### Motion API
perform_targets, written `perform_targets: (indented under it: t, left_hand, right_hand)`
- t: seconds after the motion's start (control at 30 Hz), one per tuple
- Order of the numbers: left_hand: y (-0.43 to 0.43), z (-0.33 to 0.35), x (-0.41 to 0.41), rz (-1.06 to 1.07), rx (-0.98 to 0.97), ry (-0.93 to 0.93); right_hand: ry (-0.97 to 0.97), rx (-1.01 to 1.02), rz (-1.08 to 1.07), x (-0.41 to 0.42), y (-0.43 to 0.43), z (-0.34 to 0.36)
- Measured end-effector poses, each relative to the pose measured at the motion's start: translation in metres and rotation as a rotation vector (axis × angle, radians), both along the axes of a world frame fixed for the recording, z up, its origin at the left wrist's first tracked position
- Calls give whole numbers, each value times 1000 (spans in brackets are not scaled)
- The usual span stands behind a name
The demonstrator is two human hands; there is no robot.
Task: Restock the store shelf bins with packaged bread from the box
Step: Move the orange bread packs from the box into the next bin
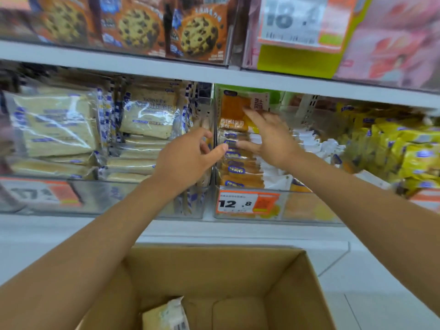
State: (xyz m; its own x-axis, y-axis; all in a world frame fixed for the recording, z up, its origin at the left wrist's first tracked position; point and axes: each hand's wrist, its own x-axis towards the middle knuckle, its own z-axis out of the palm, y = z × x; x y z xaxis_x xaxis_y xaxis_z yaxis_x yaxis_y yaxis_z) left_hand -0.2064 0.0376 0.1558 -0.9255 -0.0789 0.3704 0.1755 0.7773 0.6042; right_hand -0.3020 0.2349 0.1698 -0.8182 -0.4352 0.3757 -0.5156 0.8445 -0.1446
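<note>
Landmark: clear orange-bread bin [297,208] on the mid shelf, with a "12.8" price tag [245,202] on its front wall.
R hand [271,141]: reaching into that bin from the front. Fingers are stretched out and spread, not clamped on anything. Fingertips lie against the upright orange bread pack [232,110] at the back of the bin; the thumb is over the stack below. Some motion blur.
L hand [190,160]: at the bin's left wall, just beside the R hand. Fingers are loosely curled, the thumb points toward the R thumb, and there's nothing in its grip that I can see.
Orange bread packs [238,167]: stacked flat in the left part of the bin, blue labels facing out, piled up to the foot of the upright pack.
Cardboard box [214,270]: below the bin and nearer to the person, flaps open, between both forearms.
Pale bread pack [166,316]: lying on the box floor, low and left of the bin; a barcode shows on its wrapper.
White toast packs [147,115]: in the clear bin left of the landmark; some stand upright, others are stacked flat.
Yellow packs [409,148]: heaped to the right of the bin, blurred.
Cookie packs [140,27]: on the shelf above the bin, to the left.
"18.4" price sign [292,20]: above the bin, on the upper shelf.
</note>
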Motion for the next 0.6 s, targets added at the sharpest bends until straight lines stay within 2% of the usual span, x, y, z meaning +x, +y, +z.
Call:
perform_targets:
  t: [0.17,0.3,0.4,0.6]
  left_hand:
    - [12,4,42,49,88,109]
    - [25,-25,97,38,77,8]
    - [26,-75,134,48,85,-207]
    - [6,-205,189,46,187,-598]
  right_hand:
    - [-6,-133,-14,74,14,-4]
    - [-38,-216,-12,143,17,-36]
    - [-241,-264,-20,185,24,-90]
    - [-785,56,-94,246,54,-241]
